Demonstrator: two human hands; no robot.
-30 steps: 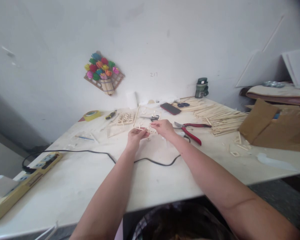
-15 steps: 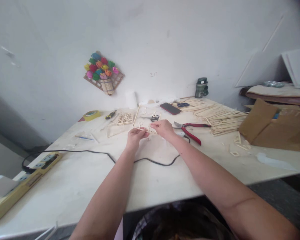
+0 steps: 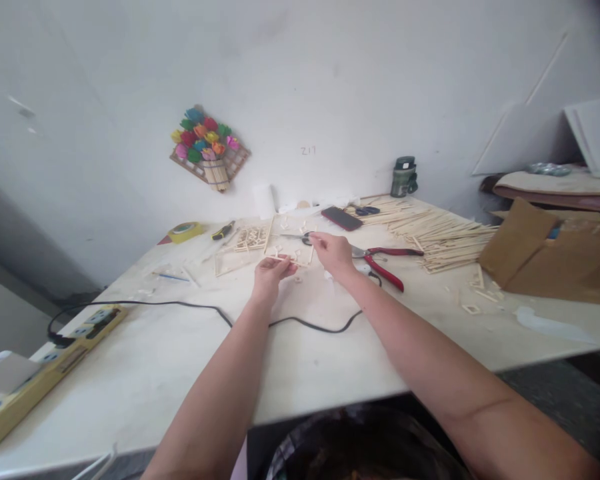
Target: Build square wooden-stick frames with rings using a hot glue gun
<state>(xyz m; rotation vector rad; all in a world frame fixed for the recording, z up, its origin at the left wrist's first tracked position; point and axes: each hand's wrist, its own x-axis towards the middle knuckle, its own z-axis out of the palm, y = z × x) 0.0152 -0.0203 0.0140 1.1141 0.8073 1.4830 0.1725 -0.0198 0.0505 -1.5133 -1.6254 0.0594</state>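
My left hand [image 3: 273, 275] pinches the near side of a small frame of thin wooden sticks [image 3: 301, 263], held just above the table. Tiny wooden squares sit along that frame. My right hand [image 3: 334, 253] is a little apart from it, at the right, with thumb and fingertips pressed together. Whatever may be between those fingertips is too small to make out. Dark-handled scissors [image 3: 293, 236] lie just beyond the right fingertips. Red-handled cutters [image 3: 387, 272] rest to the right of that hand, partly hidden by it.
A tray of small wooden pieces [image 3: 251, 237] lies behind my left hand. Long sticks [image 3: 445, 241] are heaped at the right beside a cardboard box [image 3: 565, 260]. A black cable [image 3: 315, 325] crosses the table to a power strip [image 3: 60, 363]. A phone [image 3: 342, 218] lies at the back.
My right hand has drawn back from the stick frame, slightly right and away from my left hand. My left hand stays in place, still holding the frame.
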